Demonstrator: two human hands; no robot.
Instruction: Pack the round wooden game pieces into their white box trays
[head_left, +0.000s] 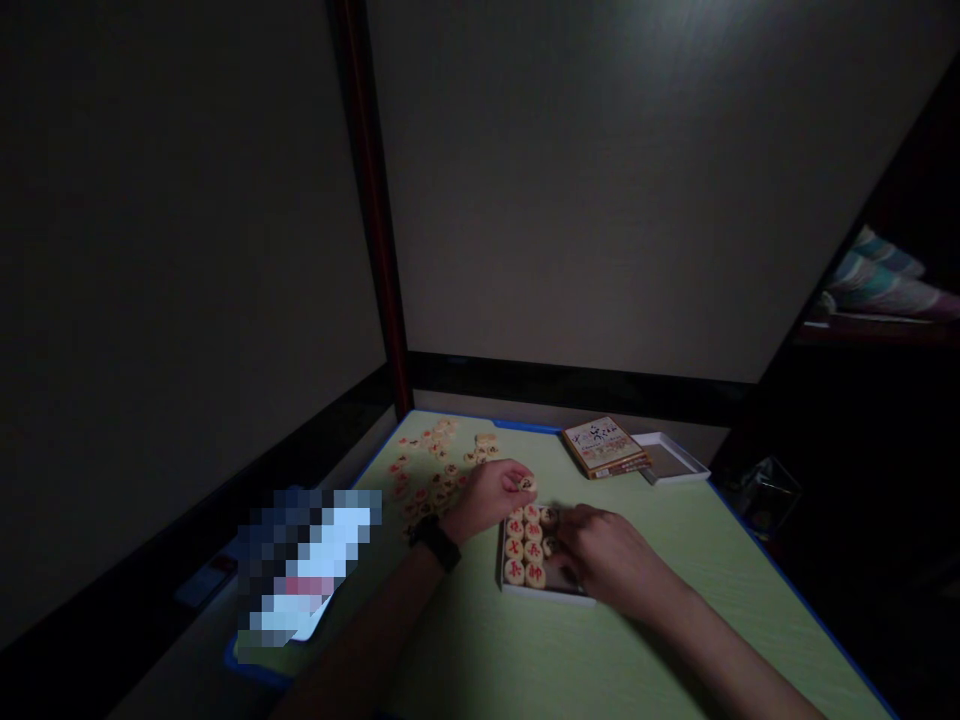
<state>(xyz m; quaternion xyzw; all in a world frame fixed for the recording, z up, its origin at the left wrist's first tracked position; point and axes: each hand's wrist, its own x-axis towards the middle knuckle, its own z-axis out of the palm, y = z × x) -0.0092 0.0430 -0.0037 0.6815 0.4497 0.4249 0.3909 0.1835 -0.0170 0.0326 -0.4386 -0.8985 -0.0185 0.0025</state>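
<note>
A small white box (pixel 517 592) lies on a green table (pixel 525 650) and holds several round wooden game pieces (pixel 523 548) with red and black marks. My left hand (pixel 491 493), with a dark watch on its wrist, pinches one round piece (pixel 527 484) with a black mark just above the box's far edge. My right hand (pixel 600 555) rests over the right half of the box, fingers curled on the pieces there; what lies under it is hidden.
Several loose round pieces (pixel 431 465) lie scattered at the table's far left. A printed box lid (pixel 604 447) and a white tray (pixel 673 457) sit at the far right. A blurred screen (pixel 307 560) lies at the left edge. Walls stand close behind.
</note>
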